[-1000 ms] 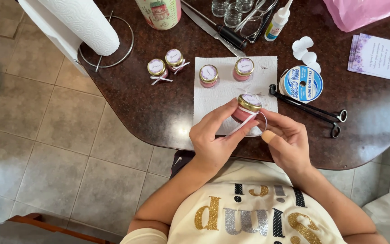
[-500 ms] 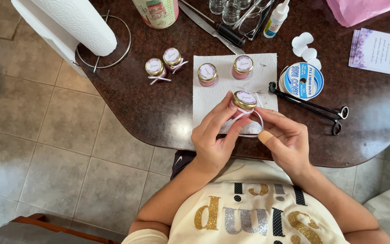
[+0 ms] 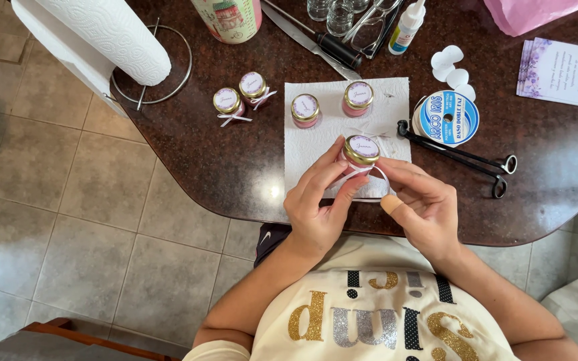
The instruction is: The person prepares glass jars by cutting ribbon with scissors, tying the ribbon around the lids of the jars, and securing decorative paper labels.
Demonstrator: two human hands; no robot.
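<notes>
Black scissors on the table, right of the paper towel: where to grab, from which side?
Take the black scissors by the two ring handles at the right end, coming from above on the right. They lie flat with blades closed, the tips next to the ribbon spool, and the rings sit on bare table.

Lots of stuff on this dark brown table. Paper towel roll on a wire stand at the top left, a painted tin just right of it. Two little gold-lidded pink jars with white bows sit side by side on the bare wood, two more bowless jars on a white paper towel sheet. Long knife, small empty glasses, eyeglasses and a dropper bottle along the top. Blue-and-white ribbon spool, black scissor-like tool, white heart cutouts, lavender cards, pink bag. Grey tile floor.
</notes>
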